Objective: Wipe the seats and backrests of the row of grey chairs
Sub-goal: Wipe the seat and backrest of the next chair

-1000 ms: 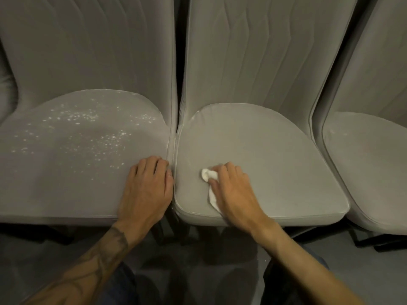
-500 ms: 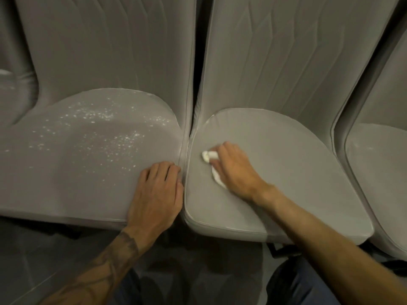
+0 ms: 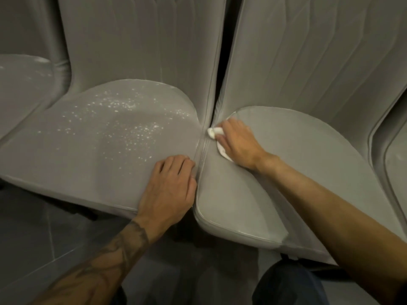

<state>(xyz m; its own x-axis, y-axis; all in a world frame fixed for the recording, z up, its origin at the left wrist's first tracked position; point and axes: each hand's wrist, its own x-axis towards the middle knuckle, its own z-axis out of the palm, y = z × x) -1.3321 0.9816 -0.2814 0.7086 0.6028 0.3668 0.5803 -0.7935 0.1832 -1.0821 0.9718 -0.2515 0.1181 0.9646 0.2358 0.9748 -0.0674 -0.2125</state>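
Grey upholstered chairs stand side by side in a row. The left seat (image 3: 92, 155) is speckled with white crumbs or powder (image 3: 130, 126). The right seat (image 3: 308, 164) looks plain grey. My right hand (image 3: 239, 143) presses a small white cloth (image 3: 214, 134) onto the right seat's far left corner, beside the gap between the two chairs. My left hand (image 3: 169, 188) lies flat on the front right corner of the speckled seat, fingers straight, holding nothing. Ribbed backrests (image 3: 141, 40) rise behind both seats.
Another grey seat (image 3: 24, 80) shows at the far left with faint white marks, and the edge of a fourth chair (image 3: 396, 164) at the far right. Dark tiled floor (image 3: 44, 234) lies below the seat fronts. My dark trouser knee (image 3: 286, 282) is at the bottom.
My right hand slid the cloth away from me along the right seat's left edge, from the front area to the back corner. The view shifted closer. My left hand stayed put.
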